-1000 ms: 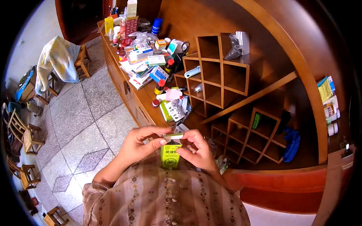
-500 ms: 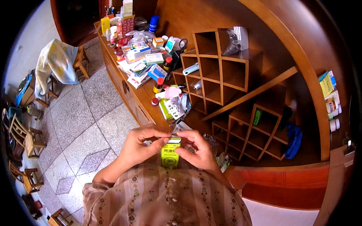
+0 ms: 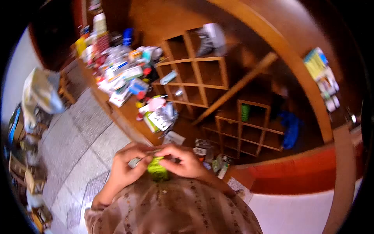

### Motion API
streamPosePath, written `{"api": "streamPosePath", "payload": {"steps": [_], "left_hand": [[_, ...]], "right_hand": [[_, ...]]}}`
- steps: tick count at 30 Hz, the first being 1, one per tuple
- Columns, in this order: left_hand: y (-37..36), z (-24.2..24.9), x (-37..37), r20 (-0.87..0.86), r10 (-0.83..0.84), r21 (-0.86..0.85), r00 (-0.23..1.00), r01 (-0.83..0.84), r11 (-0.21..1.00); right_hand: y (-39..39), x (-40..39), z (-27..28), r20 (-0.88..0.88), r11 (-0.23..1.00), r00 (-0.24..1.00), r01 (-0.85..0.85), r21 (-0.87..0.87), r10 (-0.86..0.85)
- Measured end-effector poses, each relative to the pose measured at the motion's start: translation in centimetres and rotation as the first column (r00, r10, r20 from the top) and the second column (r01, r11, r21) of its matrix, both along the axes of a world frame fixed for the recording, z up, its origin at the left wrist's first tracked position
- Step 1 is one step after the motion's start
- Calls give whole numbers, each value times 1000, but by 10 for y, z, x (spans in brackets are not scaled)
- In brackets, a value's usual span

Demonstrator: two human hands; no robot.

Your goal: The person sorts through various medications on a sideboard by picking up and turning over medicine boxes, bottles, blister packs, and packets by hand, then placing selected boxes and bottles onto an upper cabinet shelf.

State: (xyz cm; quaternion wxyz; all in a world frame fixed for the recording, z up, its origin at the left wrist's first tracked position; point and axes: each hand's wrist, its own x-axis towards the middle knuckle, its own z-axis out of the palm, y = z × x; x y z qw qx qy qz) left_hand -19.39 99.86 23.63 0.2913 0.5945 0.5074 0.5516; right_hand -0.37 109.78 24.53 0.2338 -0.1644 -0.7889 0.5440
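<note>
A small yellow-green box (image 3: 157,170) is held upright close to the chest, blurred by motion. My left hand (image 3: 130,162) is closed on its top left side, with thumb and fingers bent toward the upper edge. On the other side, my right hand (image 3: 182,160) pinches the box's top right. The fingertips of both hands nearly meet over the top, and what they do there is too blurred to make out. Beyond the hands, a white packet (image 3: 174,138) lies on the wooden counter (image 3: 134,124).
Medicine boxes (image 3: 132,73) and bottles crowd the counter at upper left. Wooden lattice shelves (image 3: 200,60) stand behind, with a blue bag (image 3: 290,130) at right. Chairs (image 3: 35,180) and a cloth-covered stool (image 3: 39,91) stand on the tiled floor at left.
The head view has swung, so the counter and shelves appear farther left and the picture is blurred. Both hands and the box also sit farther left in view, the box still held between them.
</note>
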Motion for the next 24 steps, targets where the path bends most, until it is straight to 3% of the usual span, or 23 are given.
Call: {"api": "streamPosePath", "payload": {"steps": [4, 7, 9, 10, 11, 13, 15, 17, 20, 21, 22, 24], "left_hand": [[-1, 2, 12, 192, -61, -90, 980, 80, 993], [2, 8, 13, 140, -132, -272, 981, 166, 948], [14, 27, 21, -60, -170, -190, 984, 156, 969], [23, 35, 21, -151, -198, -51, 968, 193, 980], [30, 47, 20, -194, -238, -24, 952, 238, 971], [48, 89, 14, -381, -198, 149, 903, 272, 951], [66, 133, 21, -97, -181, 237, 979, 199, 951], [90, 198, 35, -138, -135, 477, 981, 186, 859], [147, 285, 72, -192, -247, 633, 950, 312, 708], [171, 308, 85, -272, -193, 628, 943, 326, 706], [204, 325, 95, -390, -6, 699, 921, 300, 649], [264, 349, 124, -412, -107, 535, 905, 335, 776]], "right_hand": [[4, 7, -1, -137, 997, 991, 12, 70, -2], [2, 16, -1, -187, 994, 981, 66, 86, -49], [5, 25, 9, -200, 974, 977, 112, 198, -72], [8, 28, 13, -237, 954, 967, 155, 258, -93], [4, 36, 27, -212, 973, 967, 177, 146, -144], [4, 50, 43, -392, 915, 886, 346, 208, -246], [3, 74, 64, -424, 899, 854, 403, 169, -302], [-2, 101, 58, -542, 862, 751, 499, 92, -377], [-23, 136, 53, -495, 786, 667, 616, -54, -557], [-31, 147, 49, -499, 788, 669, 614, -47, -550], [-39, 157, 42, -442, 733, 626, 670, -114, -642], [-54, 174, 27, -381, 673, 582, 721, -167, -718]]}}
